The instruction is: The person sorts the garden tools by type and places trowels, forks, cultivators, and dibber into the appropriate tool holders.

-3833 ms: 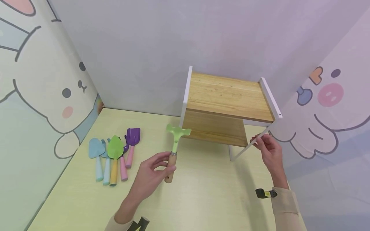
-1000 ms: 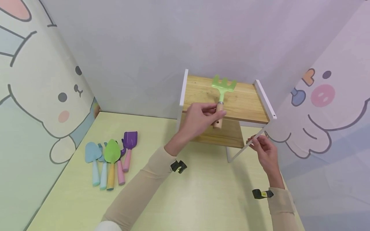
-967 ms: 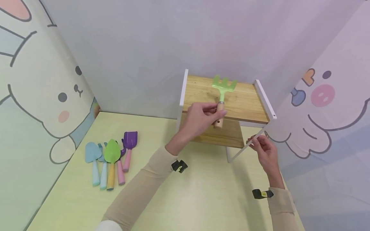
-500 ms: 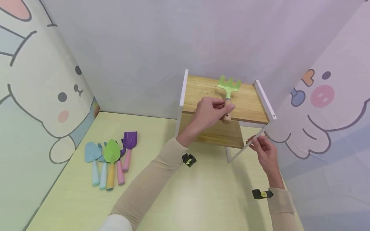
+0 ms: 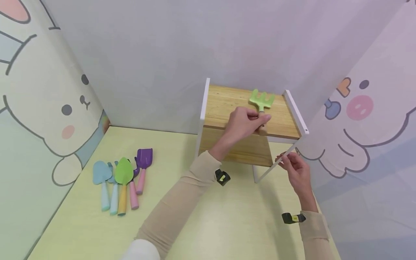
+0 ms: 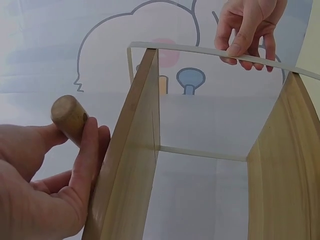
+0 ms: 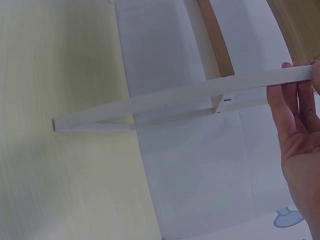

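1 green hand rake (image 5: 261, 102) over right side of the top board (image 5: 224, 104), 1 two-tier shelf (image 5: 251, 150). Left hand (image 5: 242, 123) pinching its handle (image 6: 70, 117). Right hand (image 5: 298, 171) gripping right front upright (image 7: 170, 97). 5 garden tools (image 5: 124, 171) on table (image 5: 74, 224).

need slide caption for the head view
Left hand holds a green garden rake at the top of a two-tier shelf; right hand grips its white frame.

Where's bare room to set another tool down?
Bare: the pale yellow tabletop between the square purple shovel and white-framed wooden shelf; its upper board's left part. Crowded: the tabletop's left, under bunched colourful garden tools; that board's right, where the left hand holds a green pronged rake.
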Motion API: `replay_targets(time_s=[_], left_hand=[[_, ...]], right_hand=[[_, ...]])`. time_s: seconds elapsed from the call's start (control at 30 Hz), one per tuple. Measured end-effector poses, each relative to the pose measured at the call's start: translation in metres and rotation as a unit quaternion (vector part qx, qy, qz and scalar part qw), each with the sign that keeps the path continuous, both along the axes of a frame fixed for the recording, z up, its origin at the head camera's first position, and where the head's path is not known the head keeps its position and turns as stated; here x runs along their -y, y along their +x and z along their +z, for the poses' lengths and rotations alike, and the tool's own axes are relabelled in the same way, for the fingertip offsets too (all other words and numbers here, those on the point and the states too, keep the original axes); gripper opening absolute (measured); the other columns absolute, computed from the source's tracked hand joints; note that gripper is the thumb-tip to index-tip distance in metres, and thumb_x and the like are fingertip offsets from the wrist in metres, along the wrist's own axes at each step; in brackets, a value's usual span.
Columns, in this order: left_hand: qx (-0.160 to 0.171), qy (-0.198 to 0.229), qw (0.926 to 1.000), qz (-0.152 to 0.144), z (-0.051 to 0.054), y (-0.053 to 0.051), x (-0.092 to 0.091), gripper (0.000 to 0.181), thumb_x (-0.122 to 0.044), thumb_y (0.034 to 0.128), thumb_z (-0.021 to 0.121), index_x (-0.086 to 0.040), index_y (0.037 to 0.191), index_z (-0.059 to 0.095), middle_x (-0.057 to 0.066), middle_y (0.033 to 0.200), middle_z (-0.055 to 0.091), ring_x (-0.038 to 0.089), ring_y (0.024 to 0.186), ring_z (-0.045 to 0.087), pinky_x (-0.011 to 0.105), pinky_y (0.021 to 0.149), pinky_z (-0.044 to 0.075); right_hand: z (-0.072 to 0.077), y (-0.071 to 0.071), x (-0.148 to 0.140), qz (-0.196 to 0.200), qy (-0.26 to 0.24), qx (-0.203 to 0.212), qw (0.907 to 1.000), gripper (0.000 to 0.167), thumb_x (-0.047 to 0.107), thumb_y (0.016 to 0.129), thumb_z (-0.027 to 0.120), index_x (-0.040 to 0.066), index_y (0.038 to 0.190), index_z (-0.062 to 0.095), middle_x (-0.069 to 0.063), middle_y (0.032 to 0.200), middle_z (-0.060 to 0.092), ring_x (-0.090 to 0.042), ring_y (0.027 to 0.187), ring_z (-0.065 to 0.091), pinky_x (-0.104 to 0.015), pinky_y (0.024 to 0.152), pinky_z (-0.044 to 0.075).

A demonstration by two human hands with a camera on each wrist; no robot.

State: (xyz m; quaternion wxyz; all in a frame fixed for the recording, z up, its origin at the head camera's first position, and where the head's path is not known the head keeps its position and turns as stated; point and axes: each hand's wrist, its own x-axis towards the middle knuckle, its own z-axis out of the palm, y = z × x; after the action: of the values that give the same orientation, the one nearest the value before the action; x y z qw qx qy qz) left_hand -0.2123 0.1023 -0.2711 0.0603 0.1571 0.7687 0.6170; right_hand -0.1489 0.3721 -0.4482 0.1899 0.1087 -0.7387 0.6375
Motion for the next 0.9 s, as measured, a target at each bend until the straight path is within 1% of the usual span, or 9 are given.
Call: replay_targets(time_s=[0.07,0.2,0.33,0.43,0.53,0.57,0.7,0.83,0.9], left_hand=[[0.000,-0.014,0.9999,0.005,0.001,0.000,-0.002,0.031,-0.038,0.0927,0.078,-0.008,0.094,0.080,-0.005,0.075,0.075,0.004,0.067,0.067,0.019,0.057,0.050],[0.002,-0.034,0.9994,0.002,0.003,0.000,-0.005,0.031,-0.039,0.0932,0.077,-0.010,0.085,0.079,-0.006,0.070,0.072,0.004,0.063,0.062,0.019,0.053,0.042],[0.003,-0.030,0.9993,-0.021,0.004,0.000,-0.008,0.029,-0.036,0.0936,0.078,-0.009,0.081,0.076,-0.003,0.069,0.070,0.005,0.063,0.059,0.020,0.053,0.040],[0.000,-0.021,0.9987,-0.046,0.004,0.000,-0.009,0.030,-0.034,0.0939,0.077,-0.008,0.079,0.072,-0.002,0.071,0.070,0.006,0.064,0.060,0.019,0.054,0.043],[-0.009,-0.026,0.9979,-0.059,0.003,0.001,-0.012,0.031,-0.035,0.0942,0.077,-0.008,0.080,0.070,-0.001,0.074,0.066,0.008,0.065,0.056,0.019,0.055,0.043],[-0.012,-0.028,0.9978,-0.059,0.002,0.001,-0.013,0.031,-0.035,0.0943,0.076,-0.008,0.080,0.069,-0.001,0.074,0.065,0.009,0.066,0.055,0.019,0.055,0.043],[-0.030,-0.029,0.9983,-0.042,0.000,0.002,-0.019,0.028,-0.035,0.0952,0.076,-0.010,0.083,0.069,-0.004,0.075,0.066,0.008,0.065,0.056,0.018,0.054,0.042],[-0.049,-0.031,0.9983,-0.002,-0.001,0.002,-0.027,0.026,-0.034,0.0956,0.076,-0.011,0.085,0.069,-0.006,0.078,0.071,0.005,0.066,0.061,0.017,0.053,0.046],[-0.058,-0.030,0.9978,0.014,-0.002,0.003,-0.031,0.023,-0.030,0.0956,0.076,-0.010,0.086,0.069,-0.004,0.079,0.072,0.004,0.066,0.063,0.016,0.053,0.047]], right_hand=[[0.000,0.000,0.000,0.001,-0.002,0.001,1.0000,0.016,-0.012,0.101,0.052,-0.022,0.114,0.054,-0.001,0.104,0.072,-0.010,0.098,0.072,-0.029,0.087,0.056],[0.002,0.001,0.002,0.004,-0.005,0.002,1.0000,0.016,-0.014,0.101,0.051,-0.024,0.114,0.052,-0.001,0.103,0.072,-0.010,0.098,0.072,-0.030,0.088,0.056],[0.011,0.006,0.008,0.002,-0.005,0.006,1.0000,0.016,-0.013,0.101,0.052,-0.024,0.112,0.052,-0.002,0.101,0.072,-0.010,0.097,0.073,-0.031,0.088,0.056],[0.018,0.009,0.013,0.003,-0.008,0.008,0.9999,0.015,-0.013,0.101,0.053,-0.023,0.111,0.053,-0.003,0.101,0.072,-0.010,0.096,0.073,-0.030,0.088,0.056],[0.020,0.011,0.016,0.004,-0.008,0.011,0.9999,0.015,-0.012,0.101,0.053,-0.022,0.112,0.054,-0.002,0.101,0.072,-0.010,0.098,0.072,-0.030,0.088,0.056],[0.019,0.011,0.015,0.004,-0.007,0.011,0.9999,0.015,-0.012,0.101,0.053,-0.022,0.112,0.053,-0.002,0.102,0.072,-0.009,0.098,0.072,-0.029,0.088,0.056],[0.010,0.007,0.009,0.002,-0.006,0.009,0.9999,0.016,-0.012,0.102,0.051,-0.023,0.113,0.052,-0.001,0.102,0.072,-0.009,0.099,0.072,-0.029,0.088,0.056],[0.002,0.002,0.002,0.007,-0.014,0.003,0.9999,0.016,-0.014,0.101,0.050,-0.024,0.114,0.051,-0.003,0.102,0.072,-0.011,0.099,0.072,-0.029,0.089,0.056],[0.001,0.001,0.001,0.007,-0.015,0.001,0.9999,0.016,-0.014,0.102,0.050,-0.024,0.114,0.052,-0.003,0.103,0.072,-0.011,0.099,0.071,-0.029,0.089,0.056]])
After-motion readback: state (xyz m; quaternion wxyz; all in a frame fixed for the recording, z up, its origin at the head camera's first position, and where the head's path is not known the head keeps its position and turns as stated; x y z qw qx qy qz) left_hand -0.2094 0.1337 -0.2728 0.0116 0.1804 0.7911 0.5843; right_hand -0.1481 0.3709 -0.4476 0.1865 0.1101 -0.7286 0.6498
